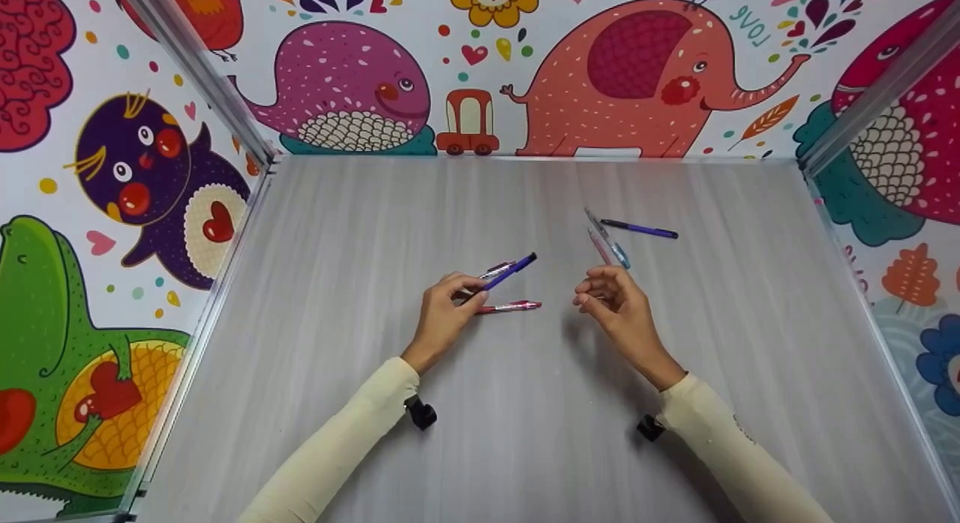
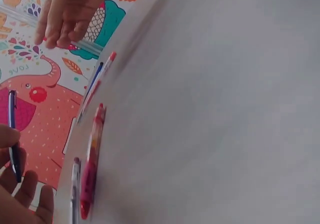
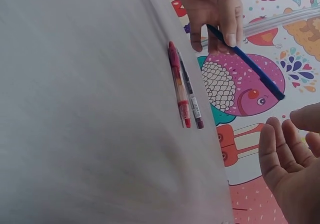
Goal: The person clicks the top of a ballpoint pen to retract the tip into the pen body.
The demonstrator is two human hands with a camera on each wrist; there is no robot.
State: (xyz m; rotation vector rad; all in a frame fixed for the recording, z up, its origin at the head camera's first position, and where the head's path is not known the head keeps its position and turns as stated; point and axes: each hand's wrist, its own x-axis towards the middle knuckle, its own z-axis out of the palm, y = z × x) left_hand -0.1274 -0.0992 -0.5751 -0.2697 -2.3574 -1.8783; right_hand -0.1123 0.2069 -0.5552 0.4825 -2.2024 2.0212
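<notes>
Blue pen [image 1: 511,271] was pinched in the left hand [image 1: 444,313] near the red pen [image 1: 516,307], to whose right the right hand [image 1: 622,309] hung relaxed.

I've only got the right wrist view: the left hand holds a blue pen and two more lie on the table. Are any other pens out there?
Observer: Yes, the head view shows three more beyond the right hand: a purple-blue pen, a light-blue pen and a pink pen.

Operator: I get none of those. How do they lie?

Observer: The light-blue and pink ones lie close together, roughly side by side, while the purple-blue one angles off to the right.

Operator: Which is farthest from the right hand?

Observer: The purple-blue one; the near ends of the other two come right up by the fingers in that picture.
</notes>
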